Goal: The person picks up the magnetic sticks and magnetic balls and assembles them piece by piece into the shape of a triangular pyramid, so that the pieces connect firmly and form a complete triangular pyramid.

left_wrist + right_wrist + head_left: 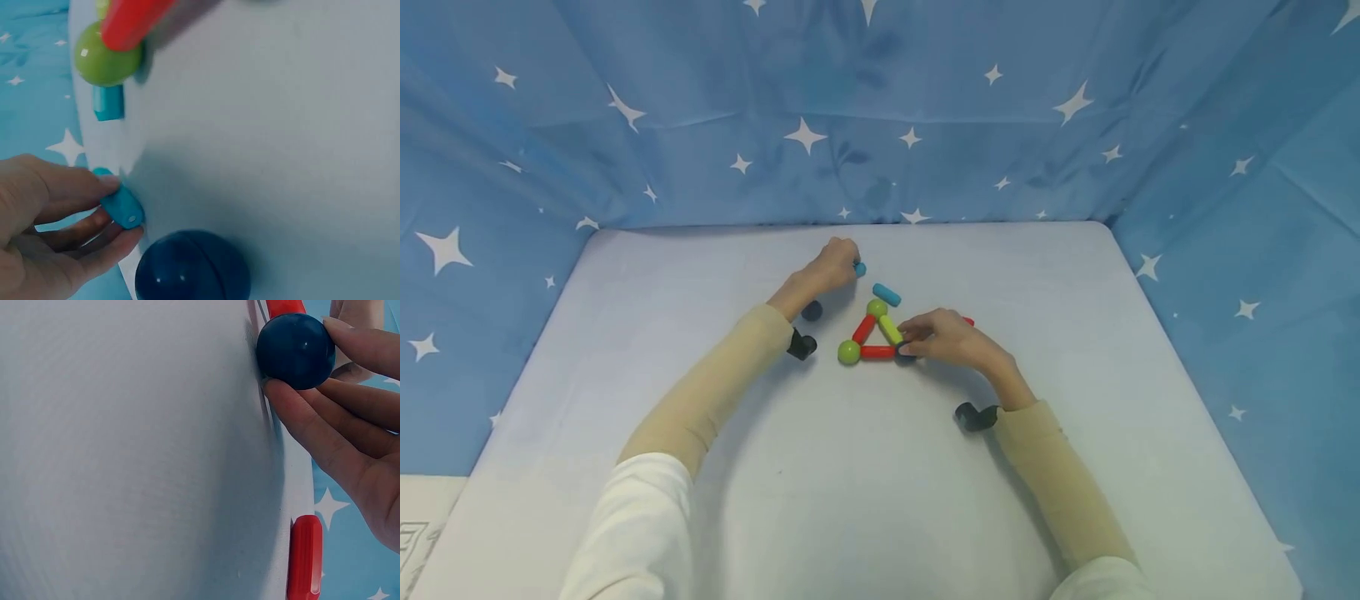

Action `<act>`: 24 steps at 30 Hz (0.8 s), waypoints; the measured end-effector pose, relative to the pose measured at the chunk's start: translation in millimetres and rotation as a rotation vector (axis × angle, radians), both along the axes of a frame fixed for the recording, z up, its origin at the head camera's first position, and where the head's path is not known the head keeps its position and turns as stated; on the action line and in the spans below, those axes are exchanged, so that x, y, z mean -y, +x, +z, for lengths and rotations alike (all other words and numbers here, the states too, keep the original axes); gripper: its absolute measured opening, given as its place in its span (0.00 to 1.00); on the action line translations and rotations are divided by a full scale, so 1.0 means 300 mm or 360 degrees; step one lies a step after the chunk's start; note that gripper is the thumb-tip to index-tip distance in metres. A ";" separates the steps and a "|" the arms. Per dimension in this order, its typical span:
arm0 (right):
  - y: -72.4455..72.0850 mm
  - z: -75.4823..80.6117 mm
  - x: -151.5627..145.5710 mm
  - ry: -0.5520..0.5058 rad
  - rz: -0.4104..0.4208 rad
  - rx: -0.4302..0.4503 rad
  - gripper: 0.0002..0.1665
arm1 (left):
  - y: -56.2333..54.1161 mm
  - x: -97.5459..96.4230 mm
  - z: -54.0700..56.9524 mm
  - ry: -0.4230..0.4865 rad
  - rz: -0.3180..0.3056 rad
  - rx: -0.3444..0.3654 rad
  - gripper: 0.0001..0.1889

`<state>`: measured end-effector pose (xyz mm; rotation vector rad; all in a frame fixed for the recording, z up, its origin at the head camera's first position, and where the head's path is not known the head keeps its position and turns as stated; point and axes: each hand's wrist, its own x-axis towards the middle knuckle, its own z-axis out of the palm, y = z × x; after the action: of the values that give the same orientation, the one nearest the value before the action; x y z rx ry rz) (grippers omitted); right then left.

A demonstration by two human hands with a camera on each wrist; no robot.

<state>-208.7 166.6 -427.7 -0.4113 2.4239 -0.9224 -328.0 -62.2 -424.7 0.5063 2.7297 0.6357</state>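
plainly, our left hand (pixel 829 267) pinches a blue rod (pixel 120 203), whose end dot (pixel 132 219) only the left-wrist view shows us; our right hand (pixel 947 337) grips a dark ball (pixel 295 353); white table (pixel 865 492) beneath our fingers (pixel 312 425), starry curtain (pixel 685 154) beyond.

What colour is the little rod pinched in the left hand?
The rod is bright light blue, seen best in the left wrist view.

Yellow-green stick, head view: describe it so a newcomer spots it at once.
On the white table, find the right hand, which pinches a dark blue ball. The yellow-green stick slants between that ball and the farther green ball. Two red sticks make a triangle with it; it alone is yellow-green.
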 end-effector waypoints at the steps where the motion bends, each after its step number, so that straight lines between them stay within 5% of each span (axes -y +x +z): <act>1: 0.002 -0.003 0.001 -0.0004 0.0003 0.0002 0.28 | 0.004 0.005 -0.002 0.0034 -0.0003 0.0009 0.15; 15: -0.005 -0.007 0.002 0.0009 0.0032 -0.0037 0.28 | 0.072 0.061 0.033 0.0541 -0.0020 0.0057 0.16; 24: -0.006 -0.012 -0.004 -0.0025 0.0017 -0.0016 0.28 | 0.142 0.060 0.018 0.0804 -0.0083 0.0093 0.12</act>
<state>-210.6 167.9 -431.1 -0.4352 2.4226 -0.9378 -285.3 -80.2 -419.3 0.6528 2.4787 1.3120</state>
